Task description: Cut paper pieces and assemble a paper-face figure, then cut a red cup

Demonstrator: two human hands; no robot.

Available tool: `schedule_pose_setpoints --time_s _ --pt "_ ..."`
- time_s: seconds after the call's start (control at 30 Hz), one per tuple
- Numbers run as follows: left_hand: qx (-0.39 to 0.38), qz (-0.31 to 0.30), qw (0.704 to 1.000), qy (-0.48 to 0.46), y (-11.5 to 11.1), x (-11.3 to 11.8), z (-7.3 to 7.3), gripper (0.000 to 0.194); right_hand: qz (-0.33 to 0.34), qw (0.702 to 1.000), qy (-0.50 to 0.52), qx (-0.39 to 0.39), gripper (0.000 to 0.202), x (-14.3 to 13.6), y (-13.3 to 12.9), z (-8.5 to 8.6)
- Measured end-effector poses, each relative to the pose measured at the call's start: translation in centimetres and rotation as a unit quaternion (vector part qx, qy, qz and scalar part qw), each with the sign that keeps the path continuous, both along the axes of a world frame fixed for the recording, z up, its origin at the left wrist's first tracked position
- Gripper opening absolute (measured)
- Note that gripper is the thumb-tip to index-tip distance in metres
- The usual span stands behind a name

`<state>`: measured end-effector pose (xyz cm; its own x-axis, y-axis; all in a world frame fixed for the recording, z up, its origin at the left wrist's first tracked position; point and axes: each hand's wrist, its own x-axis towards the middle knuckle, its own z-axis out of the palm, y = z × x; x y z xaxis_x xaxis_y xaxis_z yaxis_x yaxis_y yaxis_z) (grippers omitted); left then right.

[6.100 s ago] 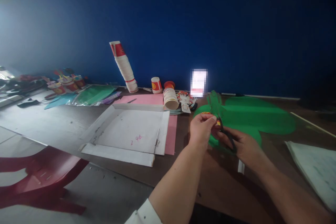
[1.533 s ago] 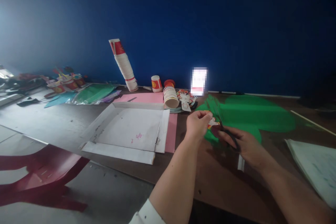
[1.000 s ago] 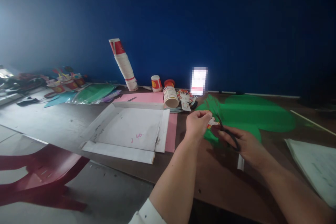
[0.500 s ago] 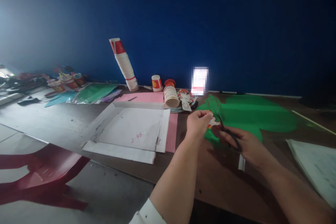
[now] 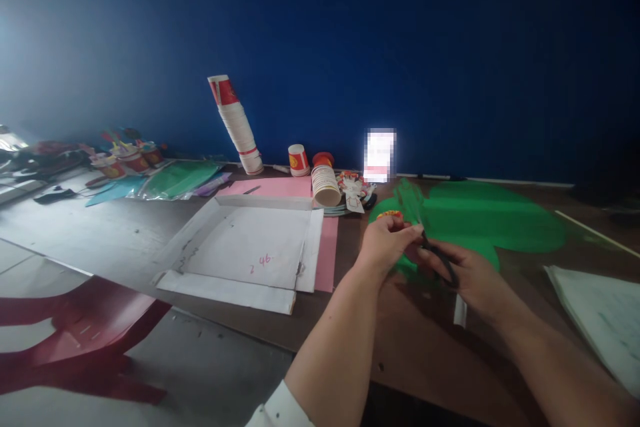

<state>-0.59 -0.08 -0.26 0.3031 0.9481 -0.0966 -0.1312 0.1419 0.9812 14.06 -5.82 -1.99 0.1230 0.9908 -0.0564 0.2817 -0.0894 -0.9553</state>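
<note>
My left hand (image 5: pixel 384 240) is closed on a small red and yellow paper piece (image 5: pixel 390 215), seemingly cut from a printed cup; most of it is hidden by the fingers. Black-handled scissors (image 5: pixel 444 263) are gripped in my right hand (image 5: pixel 473 277), their blades pointing up and left toward the left thumb. How far the blades are apart cannot be made out. Both hands are above the near edge of a green sheet (image 5: pixel 480 210). Just beyond my left hand lies a pile of white and red paper cutouts (image 5: pixel 354 190).
A shallow white cardboard tray (image 5: pixel 250 240) lies over pink paper (image 5: pixel 327 250). Behind it stand a tall leaning cup stack (image 5: pixel 240 130), a single cup (image 5: pixel 299 160) and a tipped stack (image 5: pixel 326 185). White papers (image 5: pixel 600 320) are at right; a red chair (image 5: pixel 90 333) is at lower left.
My left hand has shifted slightly right and turned, bringing its thumb to the scissor blades; the red and yellow piece now shows above the fingers. My right hand has barely moved.
</note>
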Motion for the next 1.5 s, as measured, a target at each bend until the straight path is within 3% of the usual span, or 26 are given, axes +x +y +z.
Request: schedule_pose_setpoints --time_s 0.37,0.6,0.77,0.97,1.23,1.5 --pt "0.009 0.029 0.999 -0.015 0.3 0.2 -0.5 0.020 0.005 1.000 0.010 -0.014 0.054 -0.9 -0.4 1.2" --pt "-0.012 0.050 0.998 -0.024 0.6 0.1 -0.5 0.010 0.031 0.997 0.058 -0.048 0.059 -0.1 -0.3 0.4" --pt "-0.009 0.082 0.996 -0.030 0.7 0.1 -0.4 0.009 0.050 0.997 0.048 -0.029 0.055 0.3 0.0 -0.3" --pt "0.012 0.108 0.993 -0.036 1.1 0.0 -0.7 0.010 0.068 0.995 0.056 -0.039 0.054 -0.1 -0.3 0.0" --pt "0.051 0.137 0.989 0.005 0.8 -0.3 -0.2 0.012 0.058 0.992 0.065 -0.087 0.061 -0.5 -0.5 0.8" --pt "0.098 0.142 0.982 0.073 0.7 -0.2 -0.4 0.013 0.032 0.998 0.030 -0.046 0.050 -0.3 -0.2 0.4"
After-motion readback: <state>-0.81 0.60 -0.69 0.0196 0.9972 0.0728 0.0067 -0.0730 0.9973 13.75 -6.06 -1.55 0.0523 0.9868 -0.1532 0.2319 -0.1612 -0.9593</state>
